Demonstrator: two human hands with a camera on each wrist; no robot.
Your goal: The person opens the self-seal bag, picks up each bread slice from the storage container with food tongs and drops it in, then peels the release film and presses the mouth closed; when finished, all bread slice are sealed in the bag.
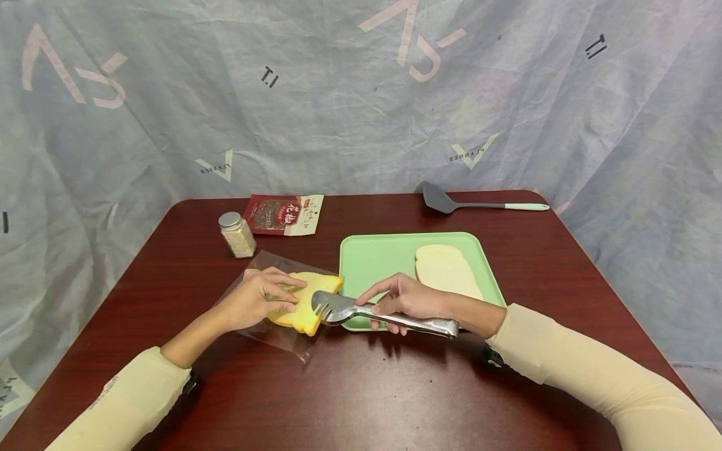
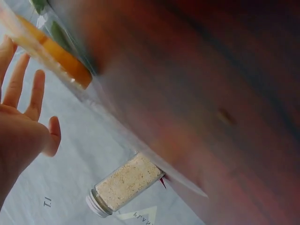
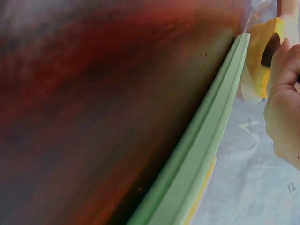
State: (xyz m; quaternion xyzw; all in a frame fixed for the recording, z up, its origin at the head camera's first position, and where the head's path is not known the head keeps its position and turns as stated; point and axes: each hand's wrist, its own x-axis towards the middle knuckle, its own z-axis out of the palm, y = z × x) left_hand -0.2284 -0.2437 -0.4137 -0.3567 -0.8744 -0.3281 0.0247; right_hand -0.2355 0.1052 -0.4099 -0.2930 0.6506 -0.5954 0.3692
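In the head view my right hand (image 1: pixel 403 297) grips metal bread tongs (image 1: pixel 417 322), one arm a flat blade and the other with fork tines. The tongs' tips lie at the right edge of a yellow-edged bread slice (image 1: pixel 304 282). On that slice my left hand (image 1: pixel 262 299) rests with its fingers (image 2: pixel 16 82) extended. A clear plastic bag (image 1: pixel 279 347) lies around and under the slice. Whether the slice is inside the bag, I cannot tell. Another bread slice (image 1: pixel 445 266) lies on the green tray (image 1: pixel 375 254), partly behind my right arm.
A seasoning jar (image 1: pixel 239 238) with a silver lid stands at the left, beside a red and cream spice packet (image 1: pixel 282 215). A grey spatula (image 1: pixel 479 204) with a pale green handle lies at the table's back right. The dark red table (image 1: pixel 383 401) meets a grey curtain behind.
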